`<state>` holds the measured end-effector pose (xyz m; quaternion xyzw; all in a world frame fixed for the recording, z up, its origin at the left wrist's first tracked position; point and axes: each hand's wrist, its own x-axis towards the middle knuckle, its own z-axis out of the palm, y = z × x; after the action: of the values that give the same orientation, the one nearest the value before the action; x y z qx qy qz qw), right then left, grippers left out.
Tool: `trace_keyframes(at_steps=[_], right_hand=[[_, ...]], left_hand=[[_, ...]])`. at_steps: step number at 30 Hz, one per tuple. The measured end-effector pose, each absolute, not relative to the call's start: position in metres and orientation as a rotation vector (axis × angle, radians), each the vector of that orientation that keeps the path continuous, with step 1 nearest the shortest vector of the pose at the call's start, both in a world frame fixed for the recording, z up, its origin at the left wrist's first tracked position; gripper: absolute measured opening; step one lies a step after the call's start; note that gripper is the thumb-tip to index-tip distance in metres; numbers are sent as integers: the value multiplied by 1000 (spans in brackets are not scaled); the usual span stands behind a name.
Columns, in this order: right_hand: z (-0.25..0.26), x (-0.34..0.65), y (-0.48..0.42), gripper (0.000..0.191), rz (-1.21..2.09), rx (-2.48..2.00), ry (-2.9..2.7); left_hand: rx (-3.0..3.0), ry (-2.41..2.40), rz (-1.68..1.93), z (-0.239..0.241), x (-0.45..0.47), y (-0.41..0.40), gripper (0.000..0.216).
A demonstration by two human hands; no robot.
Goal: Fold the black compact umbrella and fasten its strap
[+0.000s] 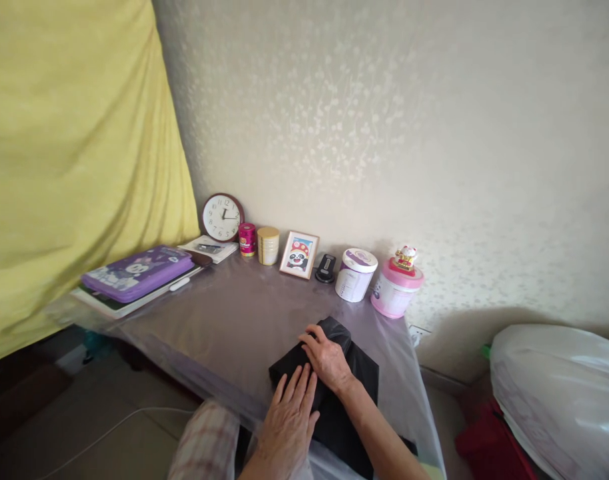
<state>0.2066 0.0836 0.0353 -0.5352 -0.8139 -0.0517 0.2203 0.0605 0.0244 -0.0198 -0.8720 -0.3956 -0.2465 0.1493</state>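
A folded black cloth [354,373] lies on the near right part of a table covered with clear plastic [224,327]. My left hand [287,417] rests flat on the cloth's near left part, fingers spread. My right hand [327,360] lies palm down on the middle of the cloth, its fingers curved over a fold near the raised far end. Neither hand lifts the cloth.
Along the wall stand a round clock [222,217], a pink tin [247,239], a gold tin [268,245], a framed panda picture [299,254], a black gadget [326,268], a white tub [355,274] and a pink tub with a lucky cat [396,287]. A purple case [137,272] lies far left. A white bag [559,393] sits right.
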Motion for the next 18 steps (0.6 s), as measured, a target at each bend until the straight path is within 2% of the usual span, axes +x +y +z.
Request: trace_keyframes(at_steps=[4,7,18], right_hand=[[36,213,54,27,-27,-1263,-2251],[31,224,45,26,-52,-1217,-2268],[20,278,118,34,-199,-1527,-2118]], left_hand=[[-2544,-1143,-696,-24,58,23,48],[-2562,-1114,-652,-23,58,22,52],[-2520,-1148,-637,-24,57,21,62]])
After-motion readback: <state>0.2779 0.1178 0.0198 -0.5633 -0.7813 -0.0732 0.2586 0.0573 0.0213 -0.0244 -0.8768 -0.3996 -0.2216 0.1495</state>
